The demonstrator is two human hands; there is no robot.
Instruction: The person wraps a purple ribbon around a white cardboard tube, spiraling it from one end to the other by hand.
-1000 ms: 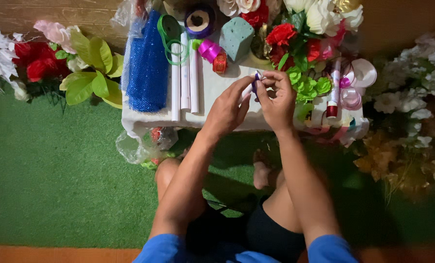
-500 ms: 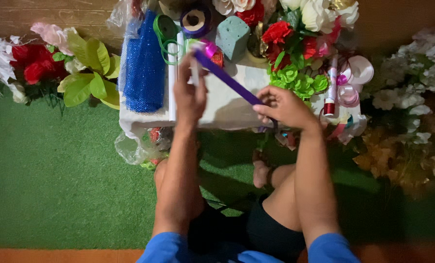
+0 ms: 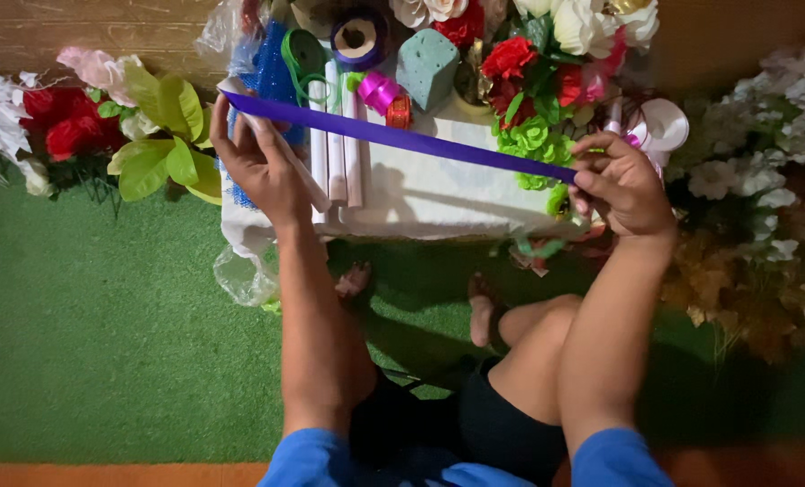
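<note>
Green mat (image 3: 105,361), low white table (image 3: 439,194). Left hand (image 3: 263,167) and right hand (image 3: 623,185) each pinch one end of a taut purple ribbon (image 3: 402,135); white rolls (image 3: 335,153) lie beneath it.

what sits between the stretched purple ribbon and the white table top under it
Under the purple ribbon, held taut by the left hand and right hand, lie white rolled tubes and green artificial flowers; the white table between them looks bare.
</note>
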